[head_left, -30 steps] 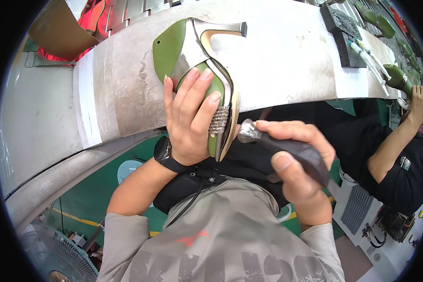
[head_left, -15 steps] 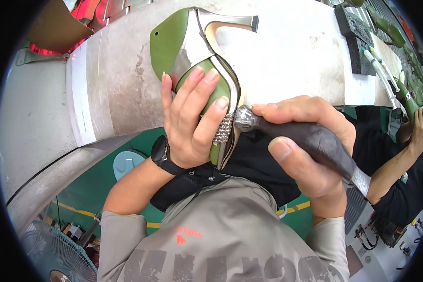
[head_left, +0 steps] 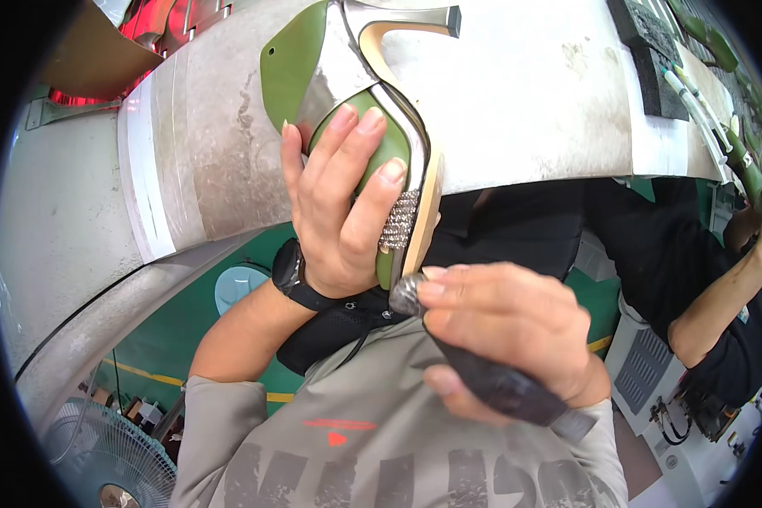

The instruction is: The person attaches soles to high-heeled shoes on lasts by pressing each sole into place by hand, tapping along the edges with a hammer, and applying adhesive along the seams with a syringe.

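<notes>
I count one green high-heeled shoe [head_left: 360,127] in my view, held up over the near edge of the grey workbench [head_left: 525,102], heel pointing away toward the top of the frame and its toe end down toward my chest; a band of small rhinestones [head_left: 400,222] crosses it near the toe, and the pale edge of the sole faces right. My left hand [head_left: 339,212] is wrapped around the green upper, four fingers spread across it and the palm behind, so it is closed on the shoe; there is one black watch [head_left: 292,275] on that wrist. My right hand [head_left: 504,326] sits just below and to the right of the toe, fist closed around one dark handled tool [head_left: 491,381], whose rounded tip [head_left: 405,295] is right at the toe end of the sole; I think it touches, but my fingers cover the spot. The bench edge curves across just behind the shoe, with bare surface to either side. Past that edge on the right a second person's arm [head_left: 724,296] reaches up, well apart from my hands. Further back on the bench lie two black foam blocks [head_left: 652,51] and a few white tubes [head_left: 694,102]. One fan [head_left: 110,461] stands low at the left.
</notes>
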The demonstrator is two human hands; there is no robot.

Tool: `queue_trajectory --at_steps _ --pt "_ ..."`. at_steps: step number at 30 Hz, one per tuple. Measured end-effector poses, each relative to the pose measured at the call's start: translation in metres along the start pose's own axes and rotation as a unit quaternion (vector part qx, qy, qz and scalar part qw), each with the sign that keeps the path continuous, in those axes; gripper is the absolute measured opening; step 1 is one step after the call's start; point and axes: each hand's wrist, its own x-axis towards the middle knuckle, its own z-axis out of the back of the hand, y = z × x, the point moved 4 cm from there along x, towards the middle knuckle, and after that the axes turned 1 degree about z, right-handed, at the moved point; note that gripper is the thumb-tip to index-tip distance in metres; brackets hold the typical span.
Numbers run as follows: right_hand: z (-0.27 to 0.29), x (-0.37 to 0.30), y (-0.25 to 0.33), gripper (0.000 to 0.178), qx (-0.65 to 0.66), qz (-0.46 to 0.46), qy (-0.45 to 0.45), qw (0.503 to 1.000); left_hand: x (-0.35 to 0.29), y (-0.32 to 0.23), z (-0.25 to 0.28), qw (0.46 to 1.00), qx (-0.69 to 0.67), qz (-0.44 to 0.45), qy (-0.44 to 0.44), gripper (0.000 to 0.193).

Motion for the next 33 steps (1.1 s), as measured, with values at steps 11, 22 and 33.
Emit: queue_trajectory --at_steps 11,22,33 --pt "0.037 0.051 -0.020 0.031 0.111 -0.302 -0.070 0.944 0.007 -0.004 -0.004 0.995 -0.045 0.035 -0.085 0.040" --pt "0.018 -0.007 -0.030 0.030 0.251 -0.212 -0.011 0.944 -0.017 0.004 0.024 0.997 -0.048 -0.045 0.039 0.083" --pt "0.016 0.006 -0.080 0.027 0.349 -0.401 -0.161 0.831 -0.034 0.011 0.012 0.994 -0.006 -0.107 0.022 0.083"
